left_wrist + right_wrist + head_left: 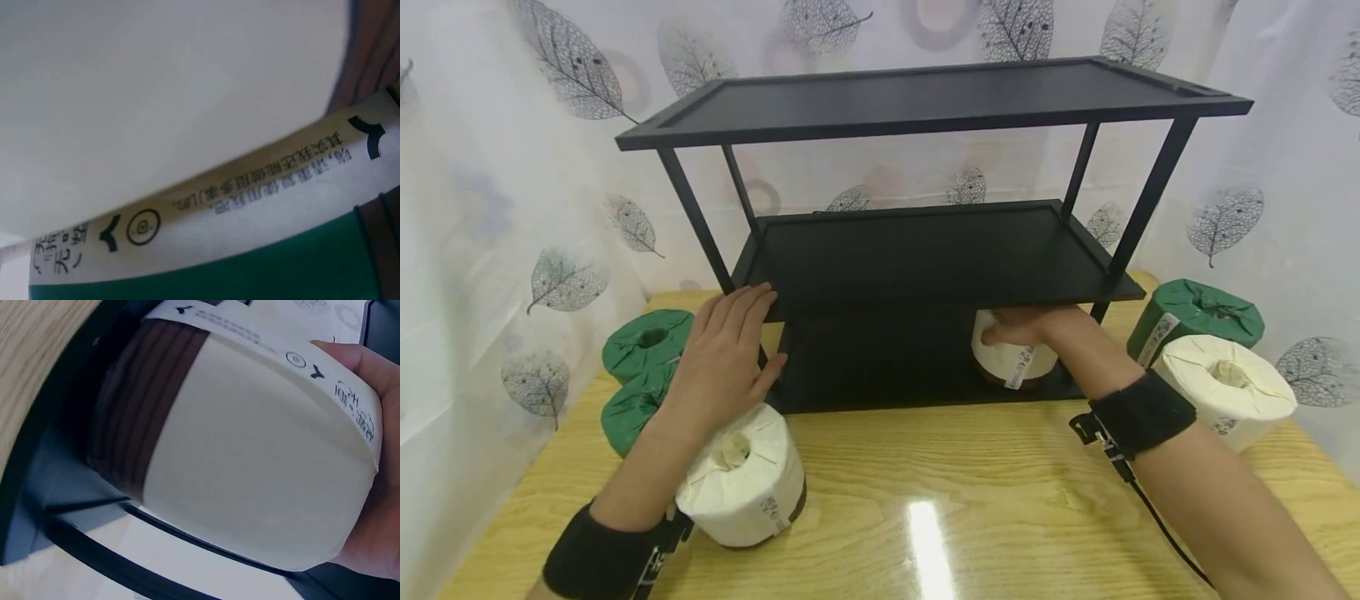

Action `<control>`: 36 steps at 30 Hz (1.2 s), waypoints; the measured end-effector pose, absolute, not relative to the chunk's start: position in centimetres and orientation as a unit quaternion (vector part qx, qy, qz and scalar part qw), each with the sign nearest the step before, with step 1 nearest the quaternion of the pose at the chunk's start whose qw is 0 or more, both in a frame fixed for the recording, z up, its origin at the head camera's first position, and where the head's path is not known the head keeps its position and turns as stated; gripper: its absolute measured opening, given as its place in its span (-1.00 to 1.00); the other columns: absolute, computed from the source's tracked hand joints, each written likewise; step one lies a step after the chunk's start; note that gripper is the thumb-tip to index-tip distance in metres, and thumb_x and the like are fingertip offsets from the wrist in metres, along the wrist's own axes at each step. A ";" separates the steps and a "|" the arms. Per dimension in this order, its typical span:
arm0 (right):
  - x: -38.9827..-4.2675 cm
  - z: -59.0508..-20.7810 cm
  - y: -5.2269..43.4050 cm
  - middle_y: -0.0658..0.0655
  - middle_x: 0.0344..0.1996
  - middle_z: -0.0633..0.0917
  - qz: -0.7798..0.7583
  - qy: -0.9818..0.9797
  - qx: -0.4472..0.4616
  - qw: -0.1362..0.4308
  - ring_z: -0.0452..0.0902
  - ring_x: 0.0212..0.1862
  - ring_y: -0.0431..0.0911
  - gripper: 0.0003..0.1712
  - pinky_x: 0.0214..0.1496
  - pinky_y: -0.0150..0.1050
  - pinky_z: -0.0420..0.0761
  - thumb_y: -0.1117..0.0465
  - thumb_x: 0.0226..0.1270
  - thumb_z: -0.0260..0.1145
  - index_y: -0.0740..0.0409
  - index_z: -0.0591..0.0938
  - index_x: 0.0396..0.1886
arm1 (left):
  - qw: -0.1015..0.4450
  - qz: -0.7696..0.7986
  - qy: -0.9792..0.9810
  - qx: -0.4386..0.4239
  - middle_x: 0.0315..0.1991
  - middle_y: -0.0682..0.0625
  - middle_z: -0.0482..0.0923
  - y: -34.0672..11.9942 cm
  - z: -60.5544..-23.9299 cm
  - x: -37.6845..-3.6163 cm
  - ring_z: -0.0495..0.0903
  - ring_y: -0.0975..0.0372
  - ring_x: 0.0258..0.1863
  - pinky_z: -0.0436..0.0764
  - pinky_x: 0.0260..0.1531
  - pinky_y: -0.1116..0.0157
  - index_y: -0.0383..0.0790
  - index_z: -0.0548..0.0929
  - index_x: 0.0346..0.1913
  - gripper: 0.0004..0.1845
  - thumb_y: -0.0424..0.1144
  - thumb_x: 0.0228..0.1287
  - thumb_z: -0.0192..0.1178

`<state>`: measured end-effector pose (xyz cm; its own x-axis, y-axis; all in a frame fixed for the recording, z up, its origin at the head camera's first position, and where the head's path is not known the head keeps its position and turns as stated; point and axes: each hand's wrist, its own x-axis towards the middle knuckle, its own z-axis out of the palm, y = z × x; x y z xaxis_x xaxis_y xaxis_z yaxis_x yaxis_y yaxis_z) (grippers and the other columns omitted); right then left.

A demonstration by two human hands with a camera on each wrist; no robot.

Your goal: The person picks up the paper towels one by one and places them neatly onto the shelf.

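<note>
My right hand [1026, 323] grips a cream paper-wrapped toilet roll [1011, 354] at the right part of the black rack's bottom shelf [880, 358]. In the right wrist view, the same roll [262, 450] shows a brown ribbed band at its base and a printed label strip; fingers and thumb [378, 375] wrap its upper end. My left hand [722, 358] rests at the left front corner of the middle shelf [910, 254], fingers extended over its edge and thumb spread. Below that wrist stands another cream roll [745, 475], which fills much of the left wrist view.
Two green wrapped rolls [651, 337] stand left of the rack. At right are a green roll [1202, 317] and a cream roll [1232, 383]. The rack's top shelf [925, 96] overhangs on slanted posts. A leaf-patterned curtain [565, 283] backs the wooden table [880, 500].
</note>
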<state>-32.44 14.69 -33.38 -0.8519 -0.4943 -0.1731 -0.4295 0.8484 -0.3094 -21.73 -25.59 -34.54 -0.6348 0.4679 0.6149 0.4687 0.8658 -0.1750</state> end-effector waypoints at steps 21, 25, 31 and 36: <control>-31.4 -34.8 18.1 0.19 0.60 0.00 -0.227 0.934 -0.275 0.023 -0.01 0.57 0.18 -0.03 0.49 0.22 0.17 -0.13 0.42 0.25 0.01 -0.02 0.63 | 0.325 -0.004 -0.912 -0.252 0.40 -0.33 0.30 -25.3 -34.1 -21.9 0.28 -0.17 0.36 0.21 0.36 -0.14 -0.46 0.27 0.40 -0.18 -0.13 0.15 0.33; -31.1 -34.2 19.3 0.24 0.61 -0.07 -0.209 0.937 -0.277 0.042 -0.07 0.58 0.22 0.06 0.50 0.22 0.12 -0.03 0.38 0.33 0.12 -0.09 0.63 | 0.322 -0.005 -0.912 -0.254 0.40 -0.34 0.28 -25.3 -34.0 -21.8 0.27 -0.19 0.36 0.20 0.36 -0.15 -0.47 0.26 0.39 -0.17 -0.13 0.15 0.33; -30.7 -33.3 20.5 0.41 0.53 0.12 -0.175 0.935 -0.303 0.061 0.13 0.49 0.32 -0.14 0.44 0.25 0.24 0.18 0.45 0.24 0.35 0.05 0.57 | 0.321 -0.010 -0.912 -0.255 0.40 -0.35 0.27 -25.1 -33.8 -21.9 0.26 -0.20 0.36 0.20 0.34 -0.16 -0.48 0.27 0.39 -0.19 -0.12 0.16 0.31; -30.4 -33.4 20.7 0.44 0.44 0.29 -0.186 0.930 -0.313 0.054 0.27 0.41 0.35 -0.28 0.37 0.27 0.33 0.29 0.46 0.20 0.37 0.18 0.52 | 0.317 -0.017 -0.914 -0.254 0.40 -0.35 0.27 -25.1 -34.0 -22.1 0.26 -0.20 0.36 0.20 0.34 -0.16 -0.48 0.27 0.38 -0.19 -0.14 0.15 0.33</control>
